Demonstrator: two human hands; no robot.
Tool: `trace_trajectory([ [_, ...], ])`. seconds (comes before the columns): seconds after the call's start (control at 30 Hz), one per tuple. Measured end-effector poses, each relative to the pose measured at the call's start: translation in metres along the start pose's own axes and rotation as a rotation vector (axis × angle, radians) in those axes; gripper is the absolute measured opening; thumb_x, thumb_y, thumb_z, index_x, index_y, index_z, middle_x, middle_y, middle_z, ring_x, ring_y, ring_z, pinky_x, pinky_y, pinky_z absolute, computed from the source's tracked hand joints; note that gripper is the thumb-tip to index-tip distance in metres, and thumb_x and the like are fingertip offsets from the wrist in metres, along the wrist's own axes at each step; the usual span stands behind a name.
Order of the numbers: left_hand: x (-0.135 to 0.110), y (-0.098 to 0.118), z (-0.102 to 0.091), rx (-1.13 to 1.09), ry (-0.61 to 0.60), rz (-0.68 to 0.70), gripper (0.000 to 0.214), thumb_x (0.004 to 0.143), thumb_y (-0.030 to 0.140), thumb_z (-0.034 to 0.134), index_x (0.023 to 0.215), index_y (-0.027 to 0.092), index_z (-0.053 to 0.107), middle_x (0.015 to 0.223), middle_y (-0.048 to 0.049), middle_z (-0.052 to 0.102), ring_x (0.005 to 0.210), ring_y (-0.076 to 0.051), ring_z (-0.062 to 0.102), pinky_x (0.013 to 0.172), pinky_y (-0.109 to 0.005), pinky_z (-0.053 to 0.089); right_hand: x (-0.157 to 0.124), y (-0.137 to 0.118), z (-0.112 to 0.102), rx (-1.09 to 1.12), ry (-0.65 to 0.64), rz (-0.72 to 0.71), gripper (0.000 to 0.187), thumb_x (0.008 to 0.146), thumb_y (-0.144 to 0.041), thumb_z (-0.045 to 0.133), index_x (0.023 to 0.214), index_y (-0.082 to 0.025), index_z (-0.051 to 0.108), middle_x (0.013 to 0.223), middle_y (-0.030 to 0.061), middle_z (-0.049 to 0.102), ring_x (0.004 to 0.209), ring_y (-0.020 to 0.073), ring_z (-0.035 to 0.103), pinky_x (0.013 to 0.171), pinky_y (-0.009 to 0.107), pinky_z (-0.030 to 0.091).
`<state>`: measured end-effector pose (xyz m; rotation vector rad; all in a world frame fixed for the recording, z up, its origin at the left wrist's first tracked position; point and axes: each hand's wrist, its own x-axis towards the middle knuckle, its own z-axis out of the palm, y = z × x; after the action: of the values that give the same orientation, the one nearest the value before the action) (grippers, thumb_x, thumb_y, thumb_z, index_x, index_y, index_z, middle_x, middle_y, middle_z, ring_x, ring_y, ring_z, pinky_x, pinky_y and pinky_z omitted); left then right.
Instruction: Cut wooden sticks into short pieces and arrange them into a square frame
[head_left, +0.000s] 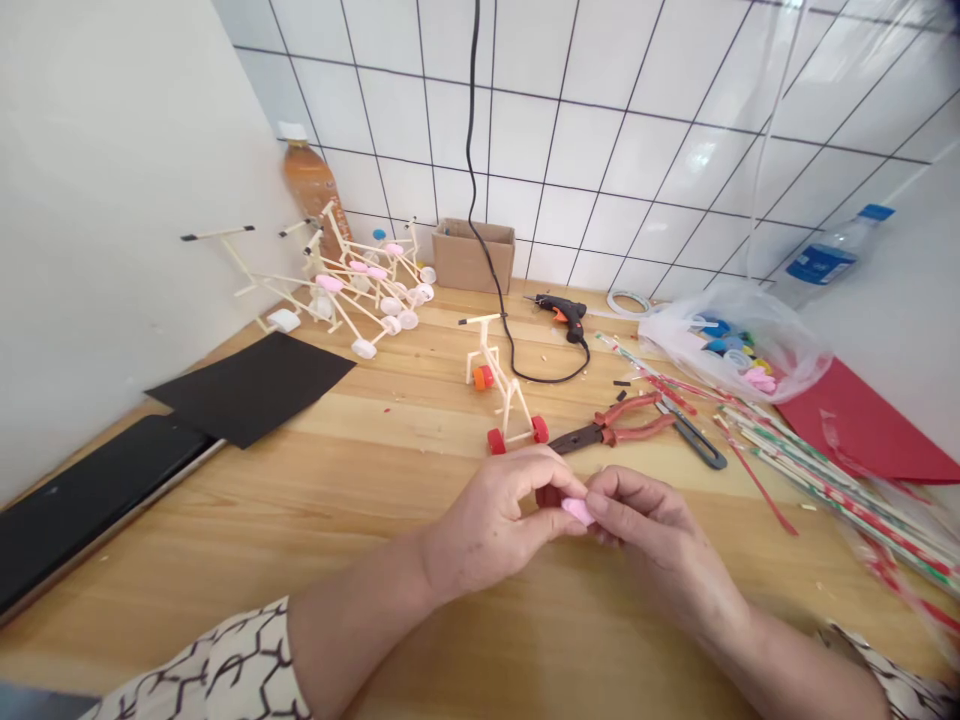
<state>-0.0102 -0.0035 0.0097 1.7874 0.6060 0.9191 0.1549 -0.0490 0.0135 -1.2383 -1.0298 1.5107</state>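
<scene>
Between my two hands is a small piece of soft pink clay [577, 511]. My left hand [517, 510] pinches it with thumb and fingers from the left. From the right, my right hand [652, 530] presses on it with thumb and forefinger, and the fingertips behind it are partly hidden. Just beyond my left hand stands a little tricycle model [504, 390] built of pale sticks, with red and orange wheels and a black-tipped handlebar. A pair of pliers [615, 424] with reddish handles lies right behind my hands.
Several finished-looking stick tricycles [352, 280] with pink seats stand at the back left. A glue gun [562, 312], a cardboard box [474, 256], a utility knife [697, 440], wrapped sticks [840, 490] and a plastic bag of caps [739, 345] lie around. Black paper [255, 385] is at left.
</scene>
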Motion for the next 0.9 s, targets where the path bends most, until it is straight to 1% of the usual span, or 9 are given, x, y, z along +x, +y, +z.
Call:
trace_trajectory([
  [0.13,0.000,0.002,-0.001,0.051,0.005,0.064,0.017,0.072,0.011,0.067,0.088,0.011,0.064,0.082,-0.0036,0.060,0.077,-0.012,0.055,0.074,-0.023,0.045,0.001,0.002,-0.002,0.028,-0.007,0.006,0.025,0.076,-0.036,0.066,0.065,-0.015,0.059,0.054,-0.0043,0.048,0.052,0.0067,0.034,0.051,0.022,0.024],
  [0.2,0.000,0.003,-0.001,0.055,0.017,0.068,0.013,0.075,0.013,0.064,0.088,0.010,0.065,0.082,-0.0041,0.061,0.077,-0.011,0.056,0.073,-0.023,0.045,0.002,0.003,-0.003,0.011,-0.016,-0.006,0.025,0.079,-0.036,0.063,0.066,-0.016,0.060,0.054,-0.0041,0.048,0.052,0.0069,0.036,0.051,0.022,0.026],
  [0.27,0.001,0.004,-0.001,0.050,0.026,0.051,0.010,0.079,0.016,0.061,0.086,0.011,0.066,0.080,-0.0041,0.062,0.075,-0.011,0.056,0.072,-0.023,0.045,0.002,0.004,-0.005,-0.018,-0.014,-0.049,0.025,0.084,-0.037,0.058,0.070,-0.016,0.062,0.058,-0.0030,0.051,0.055,0.0077,0.039,0.053,0.021,0.030],
  [0.33,0.001,0.006,-0.001,0.041,0.047,0.018,0.009,0.078,0.016,0.062,0.083,0.011,0.066,0.077,-0.0031,0.062,0.073,-0.011,0.055,0.071,-0.023,0.044,0.002,0.005,-0.006,-0.039,-0.009,-0.120,0.023,0.087,-0.036,0.053,0.077,-0.018,0.064,0.064,-0.0019,0.055,0.060,0.0086,0.044,0.057,0.021,0.035],
  [0.47,0.002,0.009,-0.001,0.022,0.100,-0.036,0.010,0.072,0.013,0.068,0.081,0.012,0.066,0.073,-0.0011,0.061,0.069,-0.010,0.053,0.067,-0.022,0.043,-0.002,0.003,-0.006,-0.081,-0.031,-0.219,0.010,0.084,-0.029,0.058,0.088,-0.022,0.064,0.078,-0.0008,0.064,0.072,0.0107,0.055,0.067,0.021,0.042],
  [0.6,0.001,0.008,0.000,0.011,0.114,-0.028,0.009,0.073,0.016,0.067,0.080,0.011,0.066,0.072,-0.0019,0.060,0.068,-0.011,0.053,0.067,-0.024,0.044,-0.006,0.001,-0.003,-0.252,-0.004,-0.317,0.008,0.082,-0.026,0.061,0.089,-0.024,0.063,0.080,-0.0001,0.067,0.073,0.0132,0.060,0.068,0.024,0.046],
  [0.77,-0.001,0.004,0.002,-0.005,0.104,0.044,0.006,0.074,0.016,0.066,0.076,0.010,0.064,0.070,-0.0022,0.060,0.066,-0.010,0.052,0.065,-0.024,0.044,-0.008,0.005,-0.003,-0.495,0.052,-0.491,0.009,0.084,-0.020,0.057,0.090,-0.023,0.063,0.079,0.0018,0.064,0.072,0.0148,0.059,0.063,0.025,0.046],
  [0.83,-0.002,0.003,0.002,-0.002,0.094,0.056,0.005,0.075,0.015,0.064,0.073,0.010,0.063,0.070,-0.0025,0.060,0.066,-0.010,0.053,0.065,-0.024,0.044,-0.008,0.005,-0.003,-0.557,0.045,-0.557,0.011,0.084,-0.018,0.056,0.090,-0.023,0.063,0.078,0.0018,0.063,0.071,0.0146,0.058,0.062,0.025,0.046],
  [0.9,-0.002,0.004,0.002,0.016,0.086,0.053,0.004,0.076,0.014,0.062,0.074,0.010,0.063,0.071,-0.0030,0.060,0.066,-0.010,0.053,0.065,-0.024,0.044,-0.008,0.005,-0.002,-0.586,0.040,-0.583,0.010,0.084,-0.017,0.056,0.089,-0.023,0.062,0.076,0.0013,0.062,0.069,0.0141,0.057,0.062,0.025,0.045],
])
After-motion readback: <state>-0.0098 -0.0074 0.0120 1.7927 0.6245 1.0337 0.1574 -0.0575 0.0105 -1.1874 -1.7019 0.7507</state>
